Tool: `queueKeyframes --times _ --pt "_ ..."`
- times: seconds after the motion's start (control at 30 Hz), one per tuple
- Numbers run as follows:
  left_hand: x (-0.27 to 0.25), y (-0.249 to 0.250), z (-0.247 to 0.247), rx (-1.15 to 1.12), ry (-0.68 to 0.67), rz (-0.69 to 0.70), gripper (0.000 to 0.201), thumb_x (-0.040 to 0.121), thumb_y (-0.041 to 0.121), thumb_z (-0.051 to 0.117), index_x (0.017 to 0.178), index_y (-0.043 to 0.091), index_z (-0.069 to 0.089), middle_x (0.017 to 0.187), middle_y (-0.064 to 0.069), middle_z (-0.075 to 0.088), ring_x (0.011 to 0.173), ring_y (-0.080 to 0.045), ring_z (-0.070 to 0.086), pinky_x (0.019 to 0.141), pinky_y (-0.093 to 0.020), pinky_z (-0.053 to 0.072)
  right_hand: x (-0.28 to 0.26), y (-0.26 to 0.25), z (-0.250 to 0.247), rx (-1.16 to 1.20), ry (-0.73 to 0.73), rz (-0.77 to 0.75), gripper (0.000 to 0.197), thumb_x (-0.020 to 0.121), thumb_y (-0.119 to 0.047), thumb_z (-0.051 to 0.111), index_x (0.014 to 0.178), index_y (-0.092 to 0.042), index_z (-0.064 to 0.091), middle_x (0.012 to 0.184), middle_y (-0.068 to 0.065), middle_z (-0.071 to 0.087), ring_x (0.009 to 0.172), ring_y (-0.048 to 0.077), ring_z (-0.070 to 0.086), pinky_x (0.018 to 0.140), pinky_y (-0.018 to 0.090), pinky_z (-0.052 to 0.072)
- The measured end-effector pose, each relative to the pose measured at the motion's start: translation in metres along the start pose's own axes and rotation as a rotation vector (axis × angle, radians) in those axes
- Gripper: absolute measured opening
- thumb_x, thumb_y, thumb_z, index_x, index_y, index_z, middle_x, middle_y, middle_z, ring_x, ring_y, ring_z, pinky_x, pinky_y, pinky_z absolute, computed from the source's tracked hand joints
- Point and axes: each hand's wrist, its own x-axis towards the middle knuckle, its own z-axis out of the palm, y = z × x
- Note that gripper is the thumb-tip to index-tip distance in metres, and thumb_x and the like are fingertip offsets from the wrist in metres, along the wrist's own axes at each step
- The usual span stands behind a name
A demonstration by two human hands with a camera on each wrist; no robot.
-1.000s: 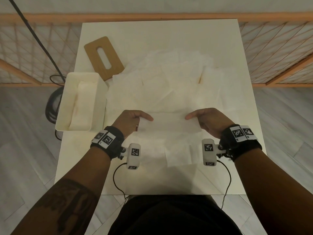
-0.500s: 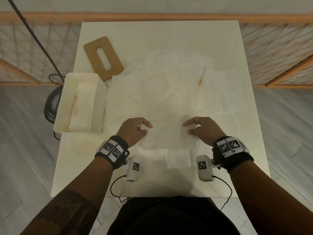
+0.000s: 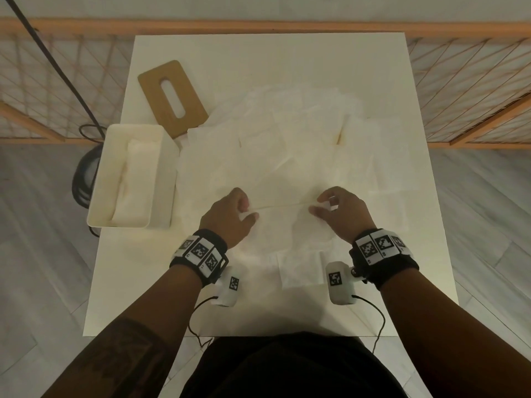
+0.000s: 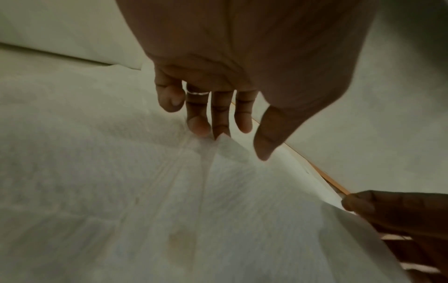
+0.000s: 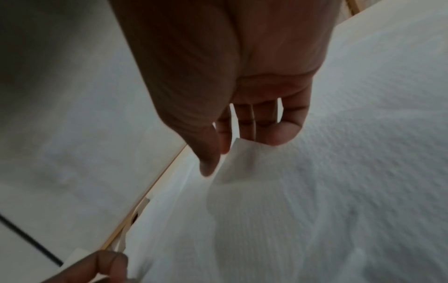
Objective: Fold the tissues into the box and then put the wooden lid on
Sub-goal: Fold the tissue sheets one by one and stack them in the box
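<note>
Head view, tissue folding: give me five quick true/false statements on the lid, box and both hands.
1. The wooden lid sits on the box. False: it lies flat on the table, beyond the box.
2. The box already holds folded tissue. True.
3. Both hands hold one tissue, one at each end. True: the left hand and right hand each pinch a corner.
4. The box stands to the person's right. False: it is at the left edge of the table.
5. Loose tissues are spread across the table. True.
</note>
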Motion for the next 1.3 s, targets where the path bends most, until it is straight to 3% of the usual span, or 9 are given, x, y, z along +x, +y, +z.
queueKeyframes --times 0.1,0.2,0.3,0.37,0.53,0.7,0.9,1.1,1.3 --pt "0.007 -0.003 0.0 -0.075 -0.012 -0.057 0.023 0.087 0.028 0.076 0.095 0.031 0.055 0.086 0.011 0.065 0.079 -0.012 0.063 0.077 -0.035 0.055 0.001 -0.002 0.0 0.124 0.063 0.051 0.026 0.092 -0.031 0.074 0.114 -0.021 0.063 0.092 0.0 0.067 0.074 0.007 0.061 0.052 0.011 0.039" --pt "0.011 -0.005 -0.003 -0.039 -0.063 -0.023 0.015 0.086 0.027 0.077 0.086 0.032 0.063 0.085 0.012 0.065 0.08 -0.011 0.063 0.077 -0.03 0.052 0.004 0.001 -0.003 0.105 0.009 0.036 0.026 0.092 -0.025 0.074 0.116 -0.023 0.067 0.092 0.003 0.069 0.077 0.011 0.062 0.058 0.012 0.041" --pt "0.012 -0.006 -0.009 -0.042 -0.073 0.038 0.01 0.086 0.029 0.078 0.085 0.032 0.068 0.094 0.012 0.064 0.089 -0.006 0.061 0.083 -0.028 0.049 0.004 0.003 -0.006 0.119 -0.061 0.009 0.019 0.09 -0.021 0.077 0.109 -0.023 0.073 0.081 0.0 0.065 0.077 0.018 0.063 0.065 0.017 0.044" --pt "0.013 -0.005 -0.013 -0.032 -0.071 0.067 0.007 0.087 0.03 0.077 0.087 0.03 0.07 0.099 0.01 0.063 0.088 -0.003 0.057 0.082 -0.027 0.045 0.001 0.002 -0.009 0.089 -0.099 -0.009 0.011 0.09 -0.021 0.077 0.101 -0.022 0.075 0.079 -0.006 0.066 0.07 0.012 0.059 0.062 0.017 0.043" --pt "0.012 -0.002 -0.022 -0.058 -0.09 0.125 0.005 0.09 0.029 0.074 0.089 0.028 0.07 0.095 0.013 0.068 0.087 -0.007 0.058 0.079 -0.026 0.043 -0.001 0.001 -0.016 0.063 -0.167 -0.063 0.011 0.087 -0.028 0.08 0.091 -0.023 0.071 0.097 -0.007 0.072 0.092 0.008 0.064 0.071 0.02 0.043" --pt "0.019 -0.01 -0.017 -0.052 -0.148 0.103 0.023 0.083 0.025 0.082 0.102 0.028 0.069 0.091 0.014 0.068 0.085 -0.002 0.054 0.087 -0.03 0.047 0.002 -0.004 -0.017 0.099 -0.206 -0.052 0.013 0.09 -0.022 0.076 0.099 -0.021 0.067 0.089 -0.003 0.07 0.071 0.01 0.059 0.062 0.019 0.045" --pt "0.026 -0.016 -0.011 0.007 -0.178 0.064 0.012 0.086 0.019 0.077 0.09 0.03 0.074 0.084 0.015 0.068 0.087 -0.008 0.06 0.091 -0.038 0.052 0.008 0.0 -0.01 0.095 -0.221 -0.047 0.037 0.082 -0.008 0.081 0.113 -0.024 0.07 0.11 0.001 0.069 0.087 0.015 0.065 0.066 0.012 0.044" --pt "0.027 -0.017 -0.012 0.021 -0.167 0.092 0.011 0.09 0.019 0.073 0.092 0.029 0.075 0.085 0.017 0.068 0.087 -0.009 0.061 0.089 -0.037 0.053 0.012 0.004 -0.004 0.091 -0.163 -0.005 0.018 0.091 -0.019 0.076 0.109 -0.02 0.073 0.087 0.01 0.062 0.066 0.014 0.053 0.052 0.009 0.041" --pt "0.03 -0.013 -0.011 0.069 -0.168 0.077 0.012 0.092 0.018 0.071 0.092 0.029 0.073 0.083 0.018 0.064 0.083 -0.006 0.058 0.087 -0.037 0.054 0.012 0.006 0.002 0.146 -0.148 0.03 0.023 0.087 -0.011 0.078 0.109 -0.016 0.074 0.097 0.012 0.068 0.076 0.016 0.057 0.057 0.012 0.045"
